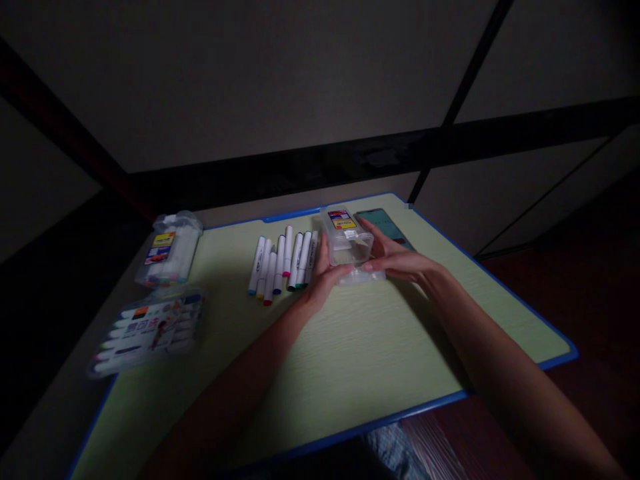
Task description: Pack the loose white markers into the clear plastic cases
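Observation:
Between my two hands is a clear plastic marker case with a yellow and blue label on its upper part. My left hand grips its left side, the thumb at the front edge. On the other side my right hand is closed round the case, its thumb also near the front. The case looks see-through, with no markers visible in it. Several white markers with coloured ends lie side by side on the table, just left of my left hand.
A phone lies behind my right hand. At the table's left stand a filled clear marker case and a flat clear pack of markers. The pale green table has a blue edge; cabinet panels rise behind it.

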Action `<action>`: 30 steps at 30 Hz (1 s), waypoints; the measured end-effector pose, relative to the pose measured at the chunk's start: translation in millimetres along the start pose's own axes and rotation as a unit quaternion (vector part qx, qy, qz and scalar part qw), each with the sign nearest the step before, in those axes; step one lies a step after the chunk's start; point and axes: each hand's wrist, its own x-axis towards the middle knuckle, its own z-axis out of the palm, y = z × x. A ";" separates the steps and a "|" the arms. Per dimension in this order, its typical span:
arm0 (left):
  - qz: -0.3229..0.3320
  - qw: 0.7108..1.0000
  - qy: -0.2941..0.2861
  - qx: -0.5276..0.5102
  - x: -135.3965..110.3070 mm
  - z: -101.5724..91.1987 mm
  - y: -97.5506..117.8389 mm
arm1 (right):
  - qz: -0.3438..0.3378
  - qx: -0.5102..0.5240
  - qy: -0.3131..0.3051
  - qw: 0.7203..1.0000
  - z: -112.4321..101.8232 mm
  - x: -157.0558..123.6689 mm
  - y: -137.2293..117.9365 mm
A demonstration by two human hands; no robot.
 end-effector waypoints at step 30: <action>0.054 0.994 -0.081 0.042 -2.0 -7.0 -4.7 | 0.007 -0.060 -0.079 0.995 -5.4 -4.4 -2.1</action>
